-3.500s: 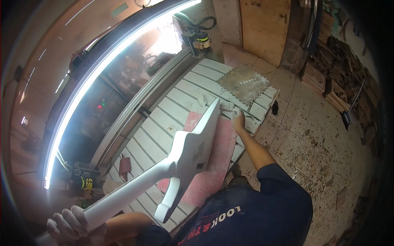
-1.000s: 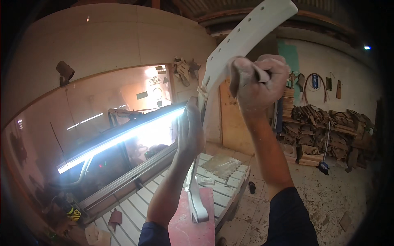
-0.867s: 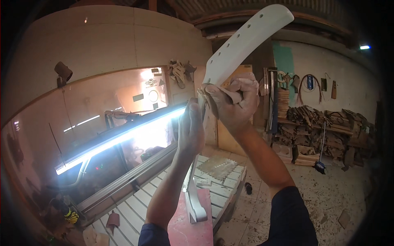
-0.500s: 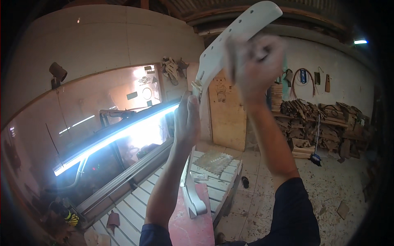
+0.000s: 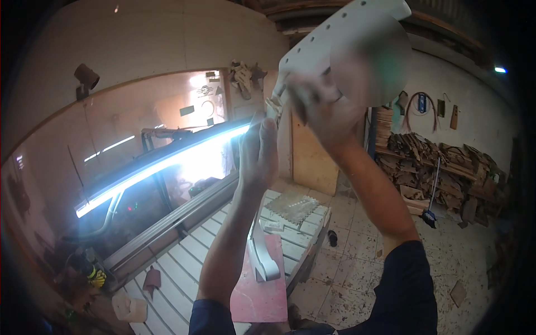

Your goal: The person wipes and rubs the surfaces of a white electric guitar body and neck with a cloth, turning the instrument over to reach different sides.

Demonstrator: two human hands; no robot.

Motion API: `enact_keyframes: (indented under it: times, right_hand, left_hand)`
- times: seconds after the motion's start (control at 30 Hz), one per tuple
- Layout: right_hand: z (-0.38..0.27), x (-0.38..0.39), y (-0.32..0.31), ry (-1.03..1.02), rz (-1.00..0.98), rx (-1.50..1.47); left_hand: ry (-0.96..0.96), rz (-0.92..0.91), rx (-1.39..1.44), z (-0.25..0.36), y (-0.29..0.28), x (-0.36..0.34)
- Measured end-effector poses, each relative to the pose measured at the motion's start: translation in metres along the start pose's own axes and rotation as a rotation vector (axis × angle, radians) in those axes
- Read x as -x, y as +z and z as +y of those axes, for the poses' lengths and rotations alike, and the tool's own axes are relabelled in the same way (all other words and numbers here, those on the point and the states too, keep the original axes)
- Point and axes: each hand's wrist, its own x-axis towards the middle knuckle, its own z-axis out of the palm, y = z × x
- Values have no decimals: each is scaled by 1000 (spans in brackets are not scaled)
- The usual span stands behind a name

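Observation:
A white guitar neck [image 5: 310, 59] stands tilted in front of me, its headstock with a row of holes raised at the top and its heel low over a pink board [image 5: 272, 304]. My left hand [image 5: 260, 151] is wrapped round the neck just below the headstock. A small frayed, pale scrap [image 5: 273, 104] shows there, above my thumb. My right hand [image 5: 329, 114] is at the headstock's lower right edge, fingers curled and partly smeared by motion. Whatever may be in those fingers cannot be made out. A round blur covers part of the headstock beside it.
A slatted white table [image 5: 184, 268] lies below, holding a jagged-edged flat piece [image 5: 293, 207] and a reddish-brown block [image 5: 151, 279]. A bright tube light [image 5: 162, 172] slants at the left. Stacked wood scraps [image 5: 424, 167] fill shelves at right, above a littered tiled floor [image 5: 357, 279].
My right hand has moved down and slightly left along the headstock, toward my left hand. The headstock sits a little higher and further right in the view; my left hand keeps its hold.

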Motion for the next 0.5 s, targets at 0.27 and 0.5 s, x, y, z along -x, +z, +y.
enact_keyframes:
  times: [0.27, 0.5]
  right_hand:
    - [-7, 24, 13, -107, -160, -265]
    - [-26, 36, 26, 466, 111, -501]
  left_hand:
    - [6, 96, -11, -7, 1, 6]
    - [-101, -228, 671, -32, -24, 6]
